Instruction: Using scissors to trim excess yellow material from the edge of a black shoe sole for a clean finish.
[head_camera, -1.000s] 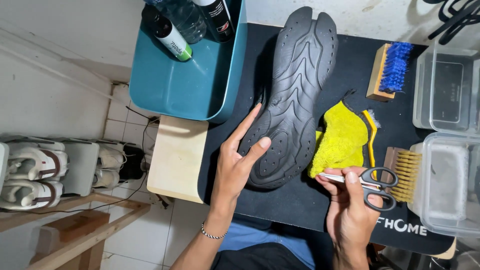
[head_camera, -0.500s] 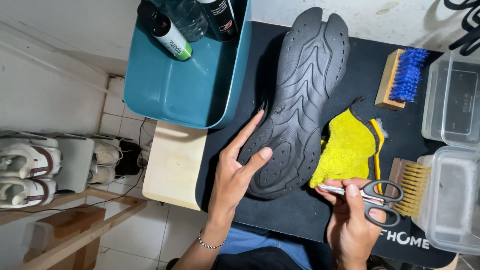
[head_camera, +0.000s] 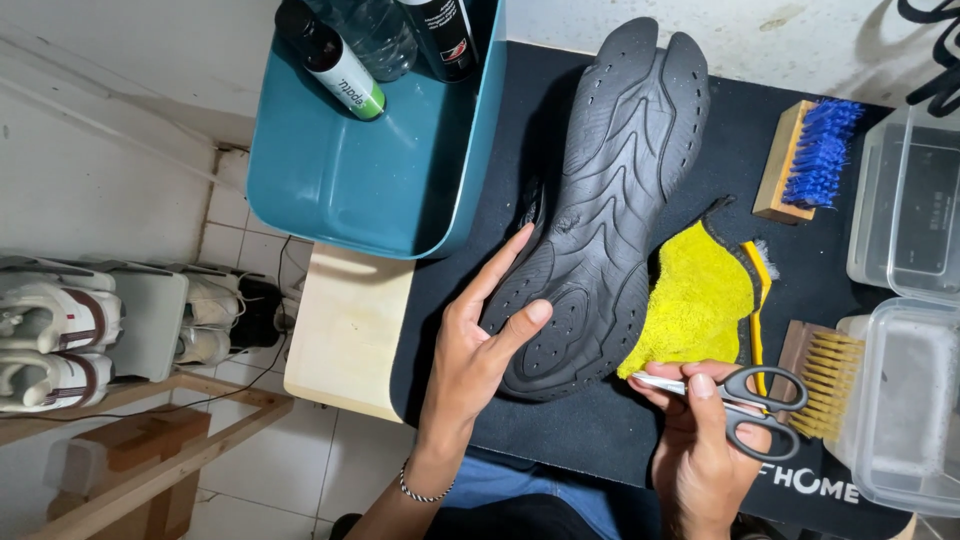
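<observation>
A black shoe lies sole up on a black mat. My left hand holds its heel end, thumb on the sole and forefinger along the near side. My right hand grips a pair of grey-handled scissors, blades shut and pointing left at the heel. A yellow cloth with dark edging lies between the shoe and the scissors.
A teal tub with bottles stands at the back left. A blue-bristled brush and a tan-bristled brush lie on the mat's right side beside clear plastic boxes. Shoes sit on a low wooden rack at the left.
The view has shifted slightly; both hands keep their hold. The scissors have edged a little closer to the shoe's heel.
</observation>
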